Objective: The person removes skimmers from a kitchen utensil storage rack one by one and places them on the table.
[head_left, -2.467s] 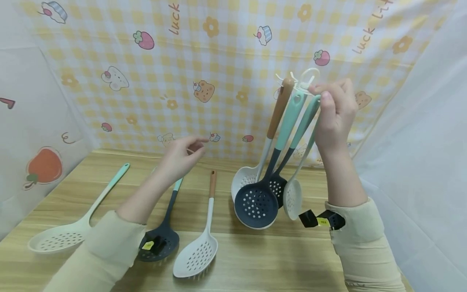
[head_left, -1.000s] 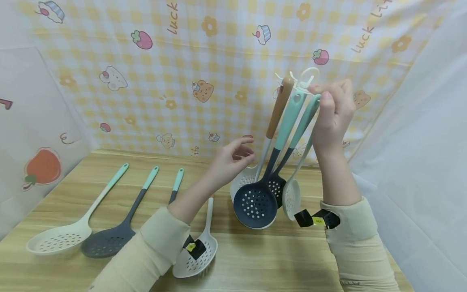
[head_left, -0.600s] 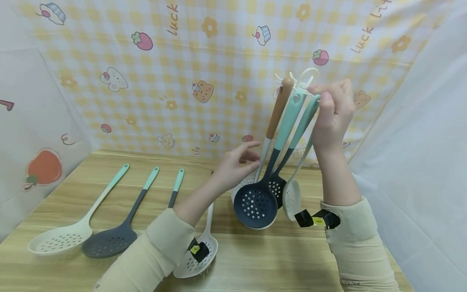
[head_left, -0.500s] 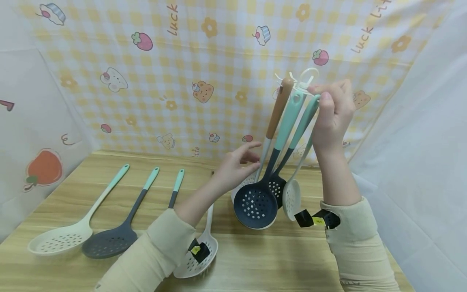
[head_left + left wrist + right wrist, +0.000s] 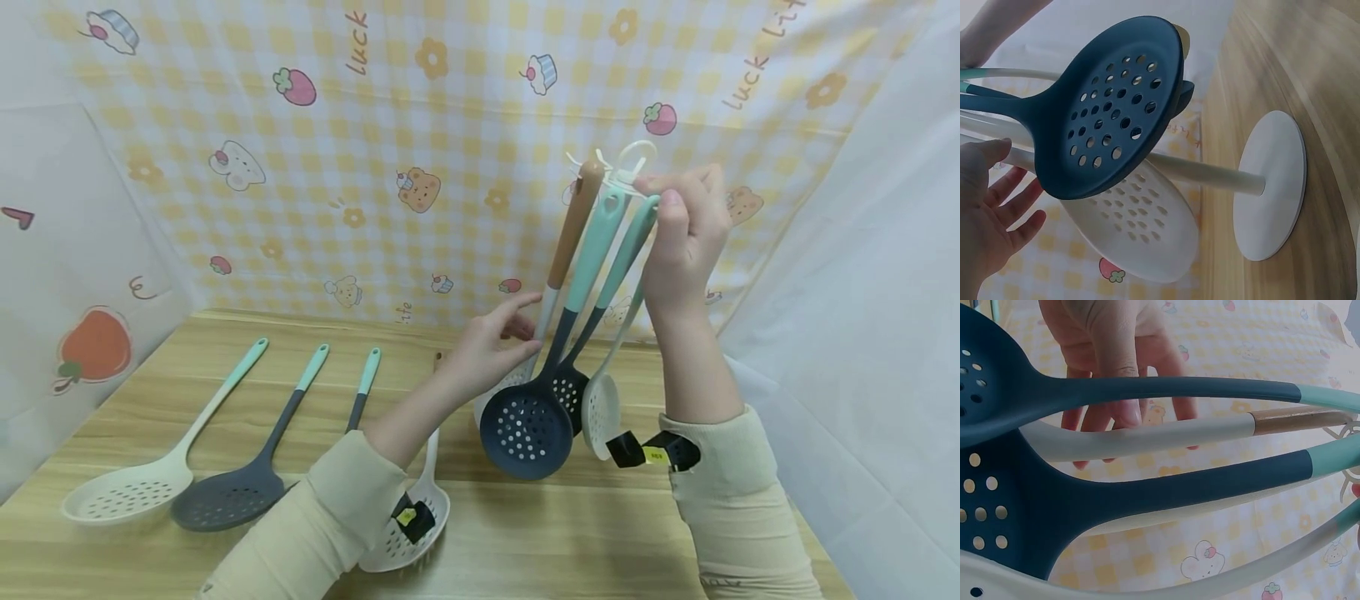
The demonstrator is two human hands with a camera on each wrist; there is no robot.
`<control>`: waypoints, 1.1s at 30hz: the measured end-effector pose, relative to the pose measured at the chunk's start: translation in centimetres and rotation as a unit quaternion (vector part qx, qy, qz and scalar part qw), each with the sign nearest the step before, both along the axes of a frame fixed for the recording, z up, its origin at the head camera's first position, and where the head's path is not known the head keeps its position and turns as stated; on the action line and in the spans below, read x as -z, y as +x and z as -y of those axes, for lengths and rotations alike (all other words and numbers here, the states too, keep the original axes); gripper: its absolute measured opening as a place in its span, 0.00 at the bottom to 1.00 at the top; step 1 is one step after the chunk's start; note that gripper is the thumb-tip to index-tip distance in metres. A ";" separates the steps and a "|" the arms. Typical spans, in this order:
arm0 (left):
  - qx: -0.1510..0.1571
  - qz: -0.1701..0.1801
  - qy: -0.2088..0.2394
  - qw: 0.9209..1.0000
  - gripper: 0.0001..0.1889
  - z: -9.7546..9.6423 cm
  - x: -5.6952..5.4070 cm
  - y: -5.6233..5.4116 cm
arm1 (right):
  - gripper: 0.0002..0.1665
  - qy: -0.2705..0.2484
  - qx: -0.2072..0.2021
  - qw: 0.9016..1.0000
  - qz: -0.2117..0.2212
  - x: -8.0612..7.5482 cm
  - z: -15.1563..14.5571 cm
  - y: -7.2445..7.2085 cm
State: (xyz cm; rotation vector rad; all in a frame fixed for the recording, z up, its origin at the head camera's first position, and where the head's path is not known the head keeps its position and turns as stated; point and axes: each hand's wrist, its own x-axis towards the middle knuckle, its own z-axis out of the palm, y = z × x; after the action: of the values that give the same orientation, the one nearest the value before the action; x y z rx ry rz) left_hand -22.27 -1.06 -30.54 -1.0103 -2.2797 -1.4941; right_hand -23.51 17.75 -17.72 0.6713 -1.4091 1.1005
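Note:
A white utensil stand with a ring top (image 5: 637, 154), hooks and a round base (image 5: 1275, 187) carries several hanging utensils. My right hand (image 5: 688, 237) pinches the stand's top among the hooks, by a mint handle tip. With the thumb in front and fingers behind, my left hand (image 5: 491, 346) holds the white shaft of a brown-handled skimmer (image 5: 576, 218). Its white perforated head (image 5: 1141, 225) is partly hidden by a dark blue skimmer (image 5: 525, 429). Another dark perforated utensil (image 5: 567, 392) and a pale slotted spoon (image 5: 602, 412) hang beside it.
On the wooden table (image 5: 570, 533) lie a pale slotted spoon (image 5: 127, 492), a dark slotted turner (image 5: 228, 496), a mint-handled dark utensil (image 5: 367, 379) partly under my left arm, and a white slotted spoon (image 5: 416, 533). A checked cloth (image 5: 360, 150) hangs behind.
My left hand has come rightward from above the lying utensils to the skimmer's shaft, which it now holds. The dark blue skimmer hangs slightly lower. My right hand stays at the stand's top.

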 end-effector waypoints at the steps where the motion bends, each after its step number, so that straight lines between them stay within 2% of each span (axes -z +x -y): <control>1: 0.001 -0.002 0.000 1.000 0.32 0.0 0.0 0.0 | 0.29 0.000 0.001 1.000 0.000 0.0 0.0 0.0; 5: 0.005 -0.013 0.000 1.000 0.35 -0.2 0.2 -0.1 | 0.30 -0.001 -0.004 1.000 0.001 0.0 0.1 -0.1; 12: -0.004 -0.045 -0.003 0.999 0.35 -0.4 0.3 -0.3 | 0.29 -0.001 -0.011 1.000 0.003 -0.1 0.2 -0.1; 21: 0.012 -0.062 0.007 0.998 0.35 -0.2 0.3 -0.3 | 0.29 -0.003 -0.014 1.000 0.004 -0.1 0.2 -0.1; 33: -0.002 -0.077 -0.007 0.997 0.34 0.1 0.1 -0.1 | 0.30 -0.002 -0.007 1.000 0.004 0.0 0.0 -0.1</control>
State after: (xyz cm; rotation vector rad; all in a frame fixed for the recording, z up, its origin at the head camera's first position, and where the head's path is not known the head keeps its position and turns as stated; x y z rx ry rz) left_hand -22.33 -1.20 -30.61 -1.0838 -2.1870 -1.3492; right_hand -23.58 17.78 -17.75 0.6742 -1.4104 1.1176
